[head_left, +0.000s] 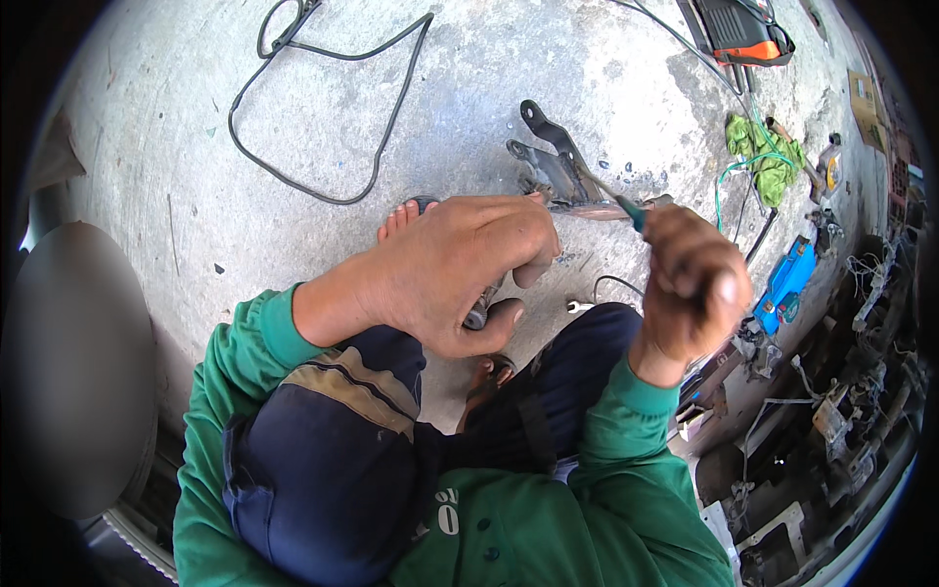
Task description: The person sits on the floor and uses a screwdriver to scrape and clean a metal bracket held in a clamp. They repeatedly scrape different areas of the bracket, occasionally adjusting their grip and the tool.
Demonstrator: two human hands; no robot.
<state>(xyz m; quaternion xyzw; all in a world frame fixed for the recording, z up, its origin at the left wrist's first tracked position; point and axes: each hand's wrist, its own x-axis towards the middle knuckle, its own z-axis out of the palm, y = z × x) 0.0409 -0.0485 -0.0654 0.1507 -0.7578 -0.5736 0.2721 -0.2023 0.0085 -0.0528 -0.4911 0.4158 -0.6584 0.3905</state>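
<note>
My right hand (696,279) is closed around the green handle of a screwdriver (631,211), its thin shaft slanting up and left to a dark metal bracket (556,164). The bracket has a bent arm with a hole at its end. Near the bracket's lower edge is my left hand (445,269), back upward, fingers curled. Between its thumb and fingers shows the ribbed end of a dark, round metal part (477,315). The hand covers most of that part, and I cannot tell whether it joins the bracket.
A black cable (379,157) loops over the concrete floor. At right lie a green cloth (768,161), a blue case (787,279) and heaped metal parts (841,430). An orange-and-black machine (738,34) stands far right. A wrench end (577,306) shows beside my knee.
</note>
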